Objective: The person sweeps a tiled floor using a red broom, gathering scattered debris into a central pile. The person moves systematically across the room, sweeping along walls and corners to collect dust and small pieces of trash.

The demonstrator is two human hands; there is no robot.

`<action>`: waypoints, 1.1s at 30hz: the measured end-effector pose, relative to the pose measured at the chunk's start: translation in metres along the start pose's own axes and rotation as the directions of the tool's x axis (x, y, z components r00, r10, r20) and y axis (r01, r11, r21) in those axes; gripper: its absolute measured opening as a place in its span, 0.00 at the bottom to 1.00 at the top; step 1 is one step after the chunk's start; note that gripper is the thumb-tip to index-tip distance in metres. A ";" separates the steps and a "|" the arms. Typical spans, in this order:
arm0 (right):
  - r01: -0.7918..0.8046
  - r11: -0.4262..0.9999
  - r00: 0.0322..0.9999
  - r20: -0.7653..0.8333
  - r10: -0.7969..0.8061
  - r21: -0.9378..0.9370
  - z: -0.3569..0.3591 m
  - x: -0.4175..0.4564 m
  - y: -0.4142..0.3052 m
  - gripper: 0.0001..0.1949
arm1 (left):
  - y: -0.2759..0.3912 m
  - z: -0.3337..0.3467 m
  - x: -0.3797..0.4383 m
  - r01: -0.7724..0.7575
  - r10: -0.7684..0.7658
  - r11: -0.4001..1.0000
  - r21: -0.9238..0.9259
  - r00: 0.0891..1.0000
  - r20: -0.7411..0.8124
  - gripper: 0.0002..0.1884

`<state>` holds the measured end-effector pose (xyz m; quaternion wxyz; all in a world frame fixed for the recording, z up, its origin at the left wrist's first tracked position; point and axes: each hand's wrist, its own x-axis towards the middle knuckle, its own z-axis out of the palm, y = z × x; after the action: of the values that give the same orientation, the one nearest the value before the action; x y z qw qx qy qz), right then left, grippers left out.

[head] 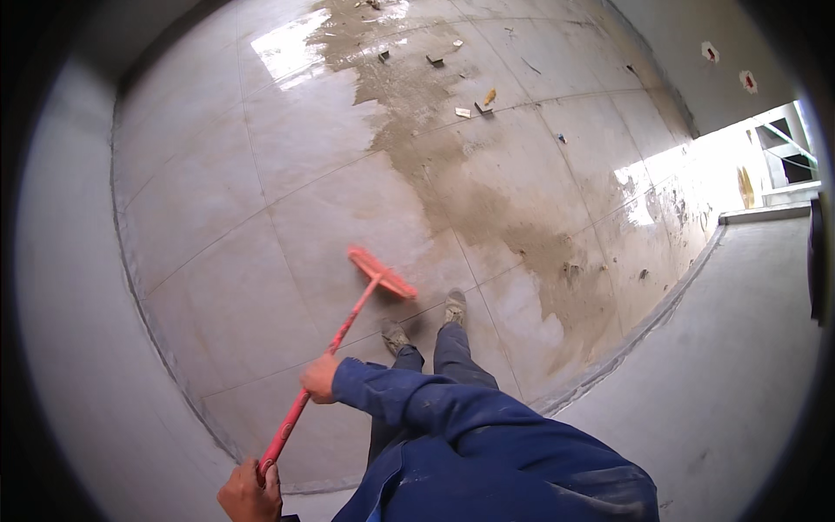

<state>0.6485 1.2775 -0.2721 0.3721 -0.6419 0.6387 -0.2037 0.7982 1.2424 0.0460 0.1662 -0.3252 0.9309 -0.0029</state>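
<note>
A push broom with a red handle and a pinkish-red head [381, 273] reaches out in front of me, its head slightly blurred just ahead of my shoes. My left hand [251, 491] is closed around the top end of the handle at the lower left. Farther down the handle my right hand [319, 378] grips it, with the dark blue sleeve stretched across my body. The large-tiled floor [196, 261] looks pale under and left of the broom head. A band of wet brown dirt [483, 209] runs across the floor on the right, from the top to the lower right.
Bits of debris lie on the floor ahead: a yellow scrap [490, 96], a white scrap [462, 113] and several dark pieces. Grey walls stand at left [65, 228] and right [711, 352]. A bright opening [724, 163] is at the right. My shoes [455, 307] stand close behind the broom head.
</note>
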 end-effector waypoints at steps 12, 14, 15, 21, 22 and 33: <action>-0.227 0.973 0.974 -0.006 0.227 -0.036 -0.065 -0.105 0.179 0.08 | 0.132 0.050 0.125 -0.030 0.064 0.975 -0.220 0.987 0.150 0.14; -0.312 0.949 0.950 -0.009 0.311 -0.037 -0.082 -0.149 0.221 0.09 | 0.173 0.074 0.143 -0.055 0.105 0.939 -0.338 0.985 0.133 0.14; -0.362 0.931 0.932 -0.013 0.362 -0.052 -0.088 -0.173 0.243 0.10 | 0.195 0.090 0.150 -0.072 0.130 0.918 -0.391 0.984 0.123 0.15; -0.752 0.647 0.659 -0.104 0.745 -0.125 -0.100 -0.341 0.378 0.11 | 0.362 0.192 0.181 -0.336 0.407 0.784 -0.522 0.913 0.025 0.13; -0.744 0.657 0.668 -0.152 0.728 -0.120 -0.106 -0.365 0.384 0.11 | 0.378 0.184 0.183 -0.323 0.413 0.796 -0.513 0.908 0.070 0.12; -0.635 0.767 0.718 -0.294 0.630 0.092 -0.089 -0.304 0.243 0.13 | 0.266 0.097 0.135 -0.288 0.336 0.780 -0.556 0.942 -0.016 0.09</action>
<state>0.3899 1.5763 -0.3296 0.3099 -0.3480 0.8707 -0.1571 0.5683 1.3801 -0.1172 0.1027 -0.2002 0.9250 0.3061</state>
